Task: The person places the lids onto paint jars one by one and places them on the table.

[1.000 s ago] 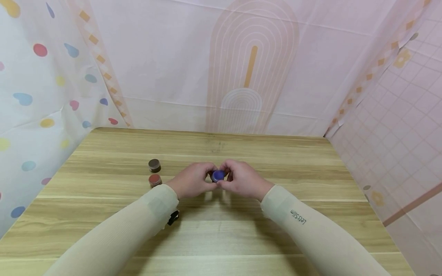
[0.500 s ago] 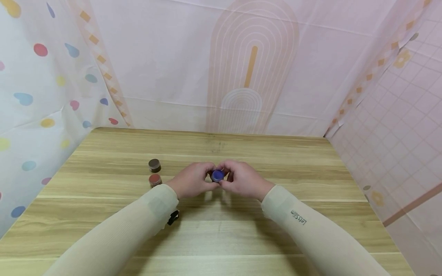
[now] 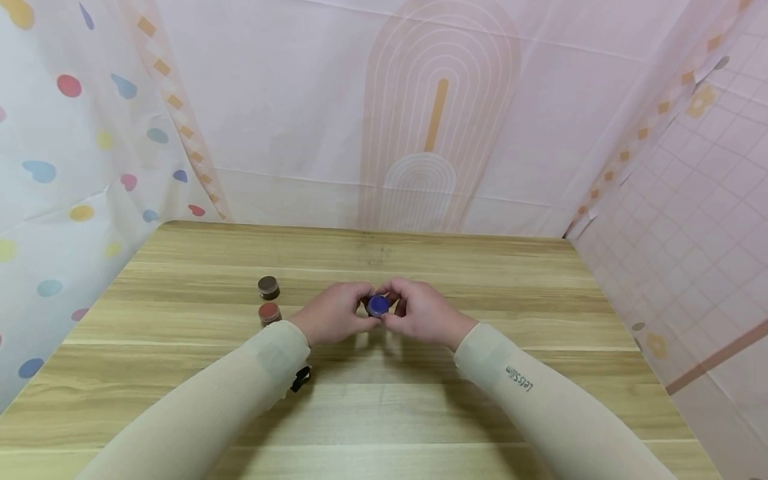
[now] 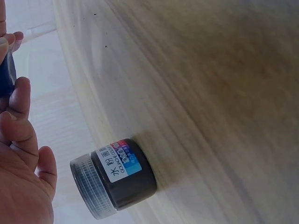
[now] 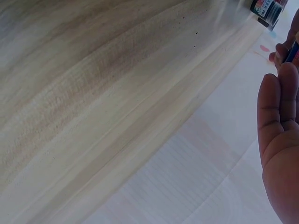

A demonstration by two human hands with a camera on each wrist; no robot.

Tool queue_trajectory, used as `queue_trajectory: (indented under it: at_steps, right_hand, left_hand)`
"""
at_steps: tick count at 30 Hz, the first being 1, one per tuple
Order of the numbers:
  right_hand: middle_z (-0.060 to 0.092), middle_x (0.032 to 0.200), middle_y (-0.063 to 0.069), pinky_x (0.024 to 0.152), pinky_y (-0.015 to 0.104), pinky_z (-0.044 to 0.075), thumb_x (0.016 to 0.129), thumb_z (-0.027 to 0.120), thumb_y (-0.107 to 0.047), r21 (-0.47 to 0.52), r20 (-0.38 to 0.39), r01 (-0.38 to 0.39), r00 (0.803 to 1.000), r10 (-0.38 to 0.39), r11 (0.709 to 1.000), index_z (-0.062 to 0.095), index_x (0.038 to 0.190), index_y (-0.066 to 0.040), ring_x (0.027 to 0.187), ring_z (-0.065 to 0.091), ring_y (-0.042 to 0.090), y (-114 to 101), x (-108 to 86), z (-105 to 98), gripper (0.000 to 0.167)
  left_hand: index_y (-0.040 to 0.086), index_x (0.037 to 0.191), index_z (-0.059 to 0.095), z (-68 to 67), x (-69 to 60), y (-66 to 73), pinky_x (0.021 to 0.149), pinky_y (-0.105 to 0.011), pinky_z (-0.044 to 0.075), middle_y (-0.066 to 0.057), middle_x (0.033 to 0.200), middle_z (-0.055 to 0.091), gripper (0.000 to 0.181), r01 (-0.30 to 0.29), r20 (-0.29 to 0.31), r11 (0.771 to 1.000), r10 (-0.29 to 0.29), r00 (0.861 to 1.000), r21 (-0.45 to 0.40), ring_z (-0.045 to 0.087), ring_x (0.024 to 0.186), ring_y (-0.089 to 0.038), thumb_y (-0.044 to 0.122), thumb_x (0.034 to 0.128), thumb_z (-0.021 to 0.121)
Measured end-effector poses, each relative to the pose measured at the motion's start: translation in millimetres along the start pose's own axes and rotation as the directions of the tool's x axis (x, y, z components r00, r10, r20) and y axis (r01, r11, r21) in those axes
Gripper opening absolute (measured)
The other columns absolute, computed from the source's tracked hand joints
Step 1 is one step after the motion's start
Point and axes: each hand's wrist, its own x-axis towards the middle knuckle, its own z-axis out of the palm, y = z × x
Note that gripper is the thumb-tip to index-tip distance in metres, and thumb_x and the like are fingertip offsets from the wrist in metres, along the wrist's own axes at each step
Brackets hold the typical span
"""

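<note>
A small blue gouache paint jar [image 3: 378,306] is held between both hands over the middle of the table. My left hand [image 3: 337,312] grips it from the left with thumb and fingers. From the right, my right hand [image 3: 423,312] pinches it, fingers at the far side and thumb at the near side. In the left wrist view, part of the blue jar [image 4: 6,77] shows between the fingers at the left edge. The right wrist view catches only a sliver of the blue jar [image 5: 293,53].
Left of the hands stand a dark brown paint jar [image 3: 269,288] and a red paint jar [image 3: 270,313], partly behind the left sleeve. A labelled dark jar [image 4: 126,175] with a clear lid appears in the left wrist view. Printed cloth [image 3: 288,120] hangs behind the wooden table [image 3: 480,260].
The blue jar's top has shifted very slightly left between the hands, and the right fingertips have shifted a little around it. The arms and the other jars stay where they were.
</note>
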Motion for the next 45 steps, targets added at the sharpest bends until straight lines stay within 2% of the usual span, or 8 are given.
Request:
queue_trajectory:
  at_steps: [6,13,24,28,34,41,45]
  right_hand:
    - [0.073,0.107,0.005,0.068,0.024,0.057,0.096,0.072,-0.010,0.011,0.002,0.012,1.000,-0.012,1.000,0.068,0.124,-0.008,0.076,0.065,0.009,-0.7,-0.4,0.4,0.028]
    - [0.071,0.099,0.002,0.071,0.024,0.055,0.094,0.079,-0.017,-0.020,-0.024,-0.034,0.999,0.033,0.999,0.064,0.112,-0.010,0.077,0.065,0.008,-3.0,-0.7,0.8,0.024]
    - [0.073,0.106,0.005,0.070,0.024,0.056,0.095,0.074,-0.009,0.014,-0.003,0.024,1.000,-0.024,1.000,0.066,0.127,-0.008,0.075,0.065,0.007,-1.1,-0.8,0.4,0.033]
    - [0.073,0.108,0.005,0.069,0.024,0.057,0.096,0.074,-0.009,0.019,-0.001,0.020,1.000,-0.020,1.000,0.067,0.124,-0.008,0.076,0.064,0.008,-0.6,-0.3,1.3,0.029]
    - [0.071,0.098,0.001,0.070,0.025,0.056,0.095,0.078,-0.016,-0.019,-0.013,-0.028,1.000,0.027,0.999,0.066,0.113,-0.011,0.077,0.065,0.010,-0.3,0.1,2.1,0.023]
    - [0.071,0.104,0.004,0.071,0.024,0.056,0.095,0.077,-0.015,-0.008,-0.009,0.009,1.000,-0.009,1.000,0.065,0.124,-0.008,0.076,0.064,0.009,0.5,-0.6,0.2,0.032]
    - [0.072,0.103,0.005,0.068,0.024,0.056,0.096,0.073,-0.011,0.014,-0.005,0.028,1.000,-0.028,0.999,0.066,0.125,-0.008,0.074,0.064,0.007,1.9,-0.1,0.0,0.030]
  left_hand:
    - [0.016,0.104,0.069,-0.5,0.4,1.5,0.074,-0.031,0.051,0.007,0.092,0.070,0.022,-0.009,0.001,1.000,0.009,1.000,0.005,0.058,0.077,-0.010,0.031,0.0941,0.080]
    - [0.016,0.109,0.071,0.0,0.9,2.4,0.080,-0.034,0.051,0.006,0.097,0.072,0.022,-0.004,0.008,1.000,0.004,1.000,0.005,0.060,0.083,-0.011,0.032,0.0950,0.079]
    - [0.015,0.101,0.067,0.1,-0.1,1.9,0.073,-0.031,0.049,0.006,0.090,0.069,0.023,-0.013,-0.007,1.000,0.013,1.000,0.018,0.057,0.076,-0.011,0.033,0.0940,0.080]
    - [0.015,0.105,0.068,0.0,-0.2,2.8,0.075,-0.032,0.051,0.006,0.093,0.071,0.023,-0.009,-0.001,1.000,0.009,1.000,0.009,0.059,0.078,-0.011,0.032,0.0943,0.080]
    - [0.016,0.109,0.070,0.5,0.1,3.6,0.079,-0.033,0.052,0.006,0.098,0.072,0.021,-0.001,0.016,1.000,0.001,1.000,-0.014,0.060,0.083,-0.011,0.028,0.0949,0.079]
    - [0.016,0.105,0.068,0.3,0.7,2.4,0.078,-0.033,0.051,0.007,0.095,0.071,0.021,0.000,0.010,1.000,0.000,1.000,-0.007,0.060,0.082,-0.011,0.032,0.0949,0.079]
    - [0.017,0.103,0.067,-0.3,0.8,1.8,0.076,-0.032,0.051,0.007,0.093,0.070,0.023,-0.004,0.009,1.000,0.004,1.000,0.000,0.059,0.080,-0.011,0.034,0.0944,0.080]
